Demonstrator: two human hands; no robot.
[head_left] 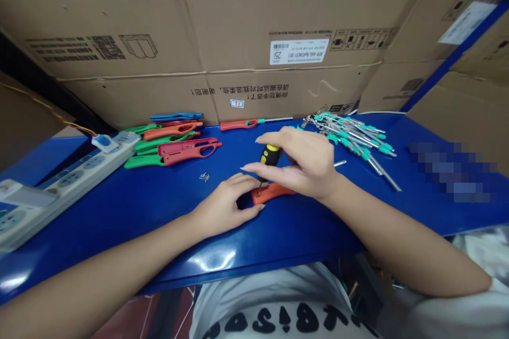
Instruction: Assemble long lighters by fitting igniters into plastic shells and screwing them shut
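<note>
My right hand point(308, 164) is closed around a short black-and-yellow screwdriver point(270, 157), held nearly upright. The screwdriver's tip meets the end of an orange lighter handle point(274, 192) lying on the table. Thumb and fingers of my left hand point(222, 204) grip that same end from both sides. Part of the orange lighter is hidden under my right hand; a metal tube point(340, 163) shows just past it. A small pile of screws point(204, 177) lies beyond my left hand.
Red, green, orange and blue handle shells point(186, 151) are stacked at the left back. An orange lighter with a rod point(238, 125) lies by the cardboard wall point(238, 26). Metal tubes with teal parts point(358, 140) are heaped at right. A power strip point(75, 180) runs along the left.
</note>
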